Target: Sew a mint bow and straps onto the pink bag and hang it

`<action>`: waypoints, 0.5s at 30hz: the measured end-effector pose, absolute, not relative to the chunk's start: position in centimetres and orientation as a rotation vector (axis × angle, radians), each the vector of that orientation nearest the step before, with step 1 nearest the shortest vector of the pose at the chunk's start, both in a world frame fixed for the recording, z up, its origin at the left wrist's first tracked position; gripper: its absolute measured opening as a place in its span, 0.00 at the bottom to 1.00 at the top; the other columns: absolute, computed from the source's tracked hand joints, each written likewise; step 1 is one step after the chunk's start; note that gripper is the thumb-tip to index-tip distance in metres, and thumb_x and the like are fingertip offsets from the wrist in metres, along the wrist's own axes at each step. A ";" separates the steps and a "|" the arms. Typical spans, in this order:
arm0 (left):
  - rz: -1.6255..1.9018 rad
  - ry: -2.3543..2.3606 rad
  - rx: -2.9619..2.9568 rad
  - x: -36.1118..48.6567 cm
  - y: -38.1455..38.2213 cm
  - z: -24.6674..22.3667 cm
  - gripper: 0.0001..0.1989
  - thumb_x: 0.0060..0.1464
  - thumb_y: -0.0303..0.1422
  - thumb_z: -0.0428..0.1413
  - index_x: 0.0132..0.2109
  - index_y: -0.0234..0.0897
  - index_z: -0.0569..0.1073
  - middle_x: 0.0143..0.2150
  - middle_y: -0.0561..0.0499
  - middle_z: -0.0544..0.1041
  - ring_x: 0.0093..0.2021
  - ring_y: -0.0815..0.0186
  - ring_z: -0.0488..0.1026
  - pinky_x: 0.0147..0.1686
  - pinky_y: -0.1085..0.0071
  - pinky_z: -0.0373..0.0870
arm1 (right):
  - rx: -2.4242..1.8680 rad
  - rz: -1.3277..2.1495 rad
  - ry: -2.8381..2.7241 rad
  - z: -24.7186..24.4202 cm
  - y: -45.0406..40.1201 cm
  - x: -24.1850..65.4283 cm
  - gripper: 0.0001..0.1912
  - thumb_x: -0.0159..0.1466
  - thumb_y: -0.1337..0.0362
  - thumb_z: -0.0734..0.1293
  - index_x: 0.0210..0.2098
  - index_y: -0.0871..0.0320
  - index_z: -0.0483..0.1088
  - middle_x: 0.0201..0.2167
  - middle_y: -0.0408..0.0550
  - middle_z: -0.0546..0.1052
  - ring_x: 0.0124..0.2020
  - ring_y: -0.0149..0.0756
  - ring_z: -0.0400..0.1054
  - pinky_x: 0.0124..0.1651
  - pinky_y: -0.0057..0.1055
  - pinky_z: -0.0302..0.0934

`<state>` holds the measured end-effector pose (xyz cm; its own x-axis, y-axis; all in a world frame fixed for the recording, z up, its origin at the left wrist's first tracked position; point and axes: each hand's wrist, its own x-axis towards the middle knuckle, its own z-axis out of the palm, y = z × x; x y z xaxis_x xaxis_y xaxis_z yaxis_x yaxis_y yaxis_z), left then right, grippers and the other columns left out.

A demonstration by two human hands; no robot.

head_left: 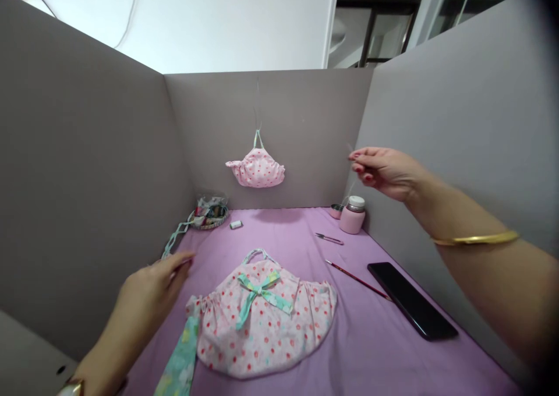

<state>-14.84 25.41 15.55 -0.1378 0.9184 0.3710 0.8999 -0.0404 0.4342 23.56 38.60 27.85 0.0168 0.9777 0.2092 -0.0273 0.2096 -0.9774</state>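
My right hand (384, 172) is raised in front of the right-hand panel, thumb and forefinger pinched on what looks like a fine, pale thread (350, 147). Only faint bits of it show. Low on the left, my left hand (151, 291) hovers above the cloth with thumb and fingers pressed together; anything between them is too small to make out. Between both hands lies a pink dotted fabric piece (266, 343), gathered at its sides, with a green floral bow (261, 291) and a cord loop at its top. A green floral strip (181, 355) lies at its left edge.
Grey panels enclose the purple cloth (297, 227). A smaller dotted piece (259, 169) hangs at the back. A basket (210, 218) and thread spool (236, 225) stand back left; a pink jar (352, 216), snips (329, 239), slim brush (358, 279) and black phone (410, 300) lie right.
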 end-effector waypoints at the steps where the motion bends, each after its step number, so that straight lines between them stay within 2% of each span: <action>1: 1.111 1.916 2.058 -12.4 25.7 17.3 0.17 0.51 0.39 0.51 0.48 0.41 0.72 0.37 0.44 0.78 0.27 0.59 0.73 0.27 0.66 0.66 | -1.036 1.039 -1.404 27.9 37.6 21.6 0.06 0.61 0.72 0.61 0.28 0.61 0.67 0.16 0.38 0.67 0.14 0.18 0.53 0.18 0.22 0.41; 3: 1.338 1.398 1.914 -7.7 26.4 20.3 0.29 0.49 0.40 0.55 0.58 0.43 0.61 0.50 0.42 0.72 0.30 0.64 0.73 0.27 0.70 0.67 | -0.960 0.996 -1.653 27.9 35.3 17.8 0.04 0.59 0.71 0.63 0.29 0.61 0.68 0.18 0.39 0.70 0.15 0.19 0.55 0.19 0.21 0.44; 5: 1.323 0.894 1.688 -3.9 27.3 22.4 0.37 0.47 0.37 0.58 0.62 0.47 0.52 0.53 0.45 0.68 0.37 0.63 0.73 0.30 0.71 0.69 | -0.819 0.930 -1.846 28.1 33.1 14.7 0.03 0.57 0.70 0.65 0.27 0.61 0.70 0.24 0.40 0.72 0.22 0.21 0.62 0.23 0.19 0.51; 6: 1.249 0.701 1.608 -2.7 27.7 23.1 0.36 0.47 0.35 0.58 0.61 0.49 0.52 0.49 0.47 0.70 0.36 0.64 0.73 0.32 0.71 0.69 | -0.731 0.926 -1.878 28.3 32.1 13.7 0.03 0.56 0.69 0.66 0.26 0.61 0.70 0.26 0.40 0.72 0.27 0.23 0.65 0.27 0.19 0.55; 7: 1.186 0.580 1.556 -1.9 28.1 23.5 0.31 0.49 0.36 0.57 0.59 0.48 0.57 0.41 0.50 0.73 0.33 0.66 0.73 0.32 0.71 0.69 | -0.654 0.947 -1.861 28.7 31.4 13.0 0.04 0.57 0.68 0.66 0.25 0.61 0.70 0.27 0.39 0.72 0.31 0.24 0.66 0.31 0.20 0.57; 9: 1.172 0.532 1.502 -1.9 29.0 23.5 0.15 0.52 0.38 0.55 0.47 0.41 0.71 0.26 0.54 0.70 0.25 0.71 0.68 0.28 0.74 0.66 | -0.550 1.077 -1.718 29.7 30.8 13.2 0.05 0.59 0.67 0.63 0.28 0.61 0.69 0.26 0.37 0.72 0.33 0.24 0.67 0.35 0.23 0.58; 10: 1.196 0.590 1.504 -2.6 29.5 23.1 0.11 0.53 0.39 0.54 0.40 0.39 0.75 0.22 0.56 0.67 0.23 0.72 0.65 0.26 0.75 0.64 | -0.525 1.157 -1.612 30.3 30.9 13.8 0.06 0.60 0.67 0.61 0.29 0.61 0.68 0.23 0.35 0.71 0.31 0.21 0.67 0.36 0.24 0.58; 11: 1.227 0.679 1.515 -3.6 30.0 22.5 0.11 0.53 0.40 0.53 0.34 0.38 0.76 0.20 0.56 0.65 0.21 0.73 0.62 0.24 0.76 0.62 | -0.514 1.220 -1.505 30.8 31.2 14.9 0.07 0.62 0.67 0.59 0.30 0.61 0.67 0.20 0.33 0.69 0.28 0.18 0.66 0.35 0.24 0.57; 13: 1.241 0.875 1.546 -6.5 31.0 21.0 0.11 0.52 0.40 0.54 0.33 0.38 0.76 0.21 0.56 0.66 0.22 0.73 0.62 0.24 0.77 0.61 | -0.529 1.257 -1.316 31.5 32.5 17.7 0.12 0.63 0.69 0.54 0.30 0.65 0.67 0.14 0.29 0.61 0.20 0.11 0.58 0.29 0.23 0.52; 15: 1.239 0.994 1.534 -9.7 32.0 19.1 0.10 0.51 0.39 0.55 0.33 0.36 0.76 0.22 0.55 0.67 0.22 0.73 0.62 0.24 0.77 0.60 | -0.613 1.178 -1.187 31.5 34.2 20.8 0.18 0.62 0.69 0.49 0.25 0.71 0.65 0.13 0.28 0.56 0.17 0.07 0.50 0.21 0.24 0.43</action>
